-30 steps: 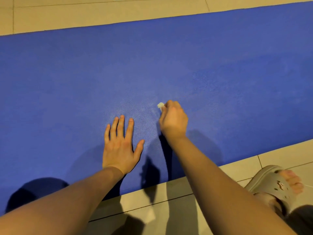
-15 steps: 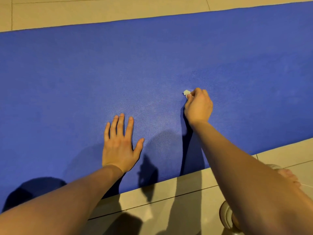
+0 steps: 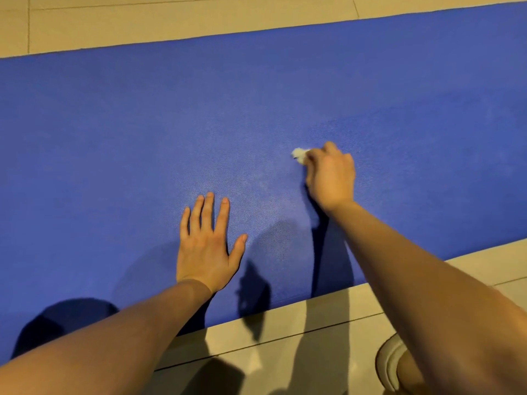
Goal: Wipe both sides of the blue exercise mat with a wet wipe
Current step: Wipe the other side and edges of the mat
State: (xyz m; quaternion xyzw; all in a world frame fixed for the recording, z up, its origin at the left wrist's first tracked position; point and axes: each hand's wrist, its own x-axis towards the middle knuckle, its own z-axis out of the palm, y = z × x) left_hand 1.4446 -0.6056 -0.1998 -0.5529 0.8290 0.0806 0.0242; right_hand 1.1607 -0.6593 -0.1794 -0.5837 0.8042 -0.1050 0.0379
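The blue exercise mat [image 3: 142,132] lies flat across the tiled floor and fills most of the view. My left hand [image 3: 205,243] rests flat on the mat near its front edge, fingers straight and spread. My right hand [image 3: 330,175] is curled around a small white wet wipe [image 3: 299,154] and presses it against the mat, to the right of and beyond my left hand. Only a small tuft of the wipe shows past my fingers. A paler sheen marks the mat surface between the two hands.
Beige floor tiles [image 3: 171,21] run along the far side of the mat, and more beige tiles [image 3: 299,332] lie along its near edge. A grey slipper [image 3: 390,363] on a foot peeks out at the bottom right, mostly hidden by my right forearm.
My right hand has slid the wipe to the right and away from me across the mat, with little further travel in the last half second. My left hand has stayed in place.
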